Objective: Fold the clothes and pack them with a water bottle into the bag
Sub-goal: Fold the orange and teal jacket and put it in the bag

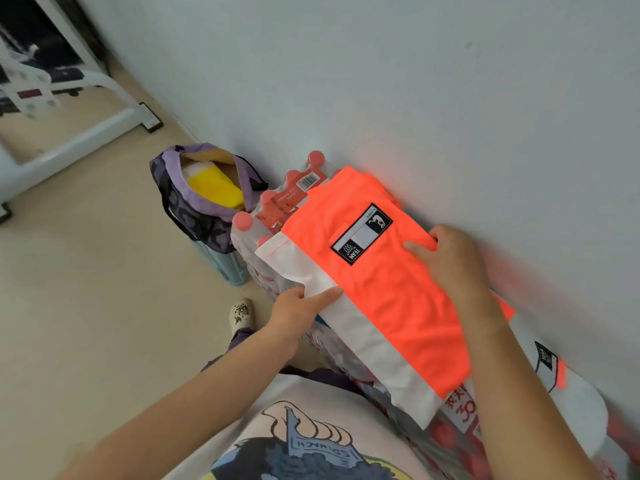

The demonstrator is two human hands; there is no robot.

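the folded orange garment (388,289) lies flat on a shrink-wrapped pack of water bottles (277,209) against the wall (450,81), its long axis running from the far left, near the bag, to the near right, white band along the left edge. the left hand (298,311) grips that white edge — thumb on top, fingers curled underneath. the right hand (446,258) presses the far edge, fingers together and bent over it. the purple bag (180,195) stands open on the floor (86,289) just beside the pack — something yellow (218,188) inside.
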